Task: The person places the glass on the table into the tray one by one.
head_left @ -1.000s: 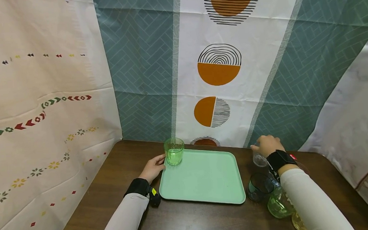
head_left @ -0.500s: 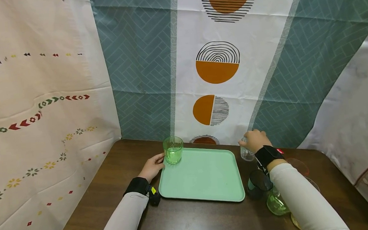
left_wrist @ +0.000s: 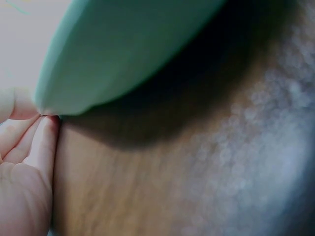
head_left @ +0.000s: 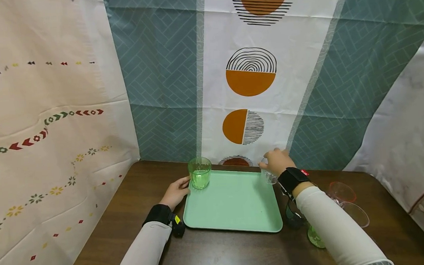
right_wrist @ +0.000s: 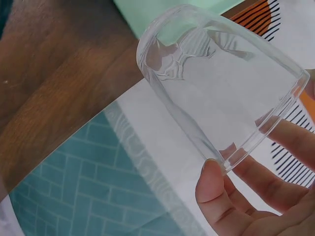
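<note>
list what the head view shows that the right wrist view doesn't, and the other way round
Only the head view: the left hand at the tray's edge, a green glass at the tray's far left corner, a dark glass and a second green glass, both partly hidden.

Only the right wrist view: a close look at the thumb against the rim of the clear glass.

Both: the right hand holding that clear glass, the tray, the wooden table and the patterned cloth.

Tray [left_wrist: 123, 54] — cropped, blurry, left-wrist view
</note>
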The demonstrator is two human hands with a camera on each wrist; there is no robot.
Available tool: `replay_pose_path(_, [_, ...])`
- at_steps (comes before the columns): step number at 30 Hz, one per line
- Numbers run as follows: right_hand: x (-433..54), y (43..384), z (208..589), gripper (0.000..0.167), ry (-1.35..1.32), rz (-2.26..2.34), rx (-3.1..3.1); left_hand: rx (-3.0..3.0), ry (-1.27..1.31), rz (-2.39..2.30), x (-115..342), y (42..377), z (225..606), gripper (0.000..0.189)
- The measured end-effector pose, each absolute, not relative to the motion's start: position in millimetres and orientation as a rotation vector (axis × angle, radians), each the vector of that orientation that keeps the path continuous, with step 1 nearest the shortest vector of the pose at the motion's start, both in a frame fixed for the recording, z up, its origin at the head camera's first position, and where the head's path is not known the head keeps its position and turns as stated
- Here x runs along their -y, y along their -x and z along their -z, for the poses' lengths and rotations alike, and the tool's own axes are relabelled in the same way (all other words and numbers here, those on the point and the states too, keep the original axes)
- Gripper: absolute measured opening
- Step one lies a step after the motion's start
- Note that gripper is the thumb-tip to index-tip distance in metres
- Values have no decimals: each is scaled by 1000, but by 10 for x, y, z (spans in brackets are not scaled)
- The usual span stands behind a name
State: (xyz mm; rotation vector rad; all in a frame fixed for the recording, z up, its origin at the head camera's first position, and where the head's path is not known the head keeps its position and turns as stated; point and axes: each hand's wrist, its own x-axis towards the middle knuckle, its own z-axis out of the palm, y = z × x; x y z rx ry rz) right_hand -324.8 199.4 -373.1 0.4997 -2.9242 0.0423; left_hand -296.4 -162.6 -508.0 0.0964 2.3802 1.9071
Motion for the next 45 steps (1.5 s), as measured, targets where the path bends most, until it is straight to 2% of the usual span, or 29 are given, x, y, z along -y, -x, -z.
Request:
replay_pose_path(17, [-1695, 3168, 3783, 43, -572, -79, 2906, -2358, -115, -1921, 1596, 2991, 5087, 56])
replay_pose_path(29, [-1474, 3170, 3819, 26, -663, -114, 2886, -2359, -170, -1915, 1612, 2953, 5041, 57])
replay_pose_path(45, [-1062, 3025, 3845, 29, -730, -192, 2908, -2366, -163, -1908, 1644, 2937, 5041, 56])
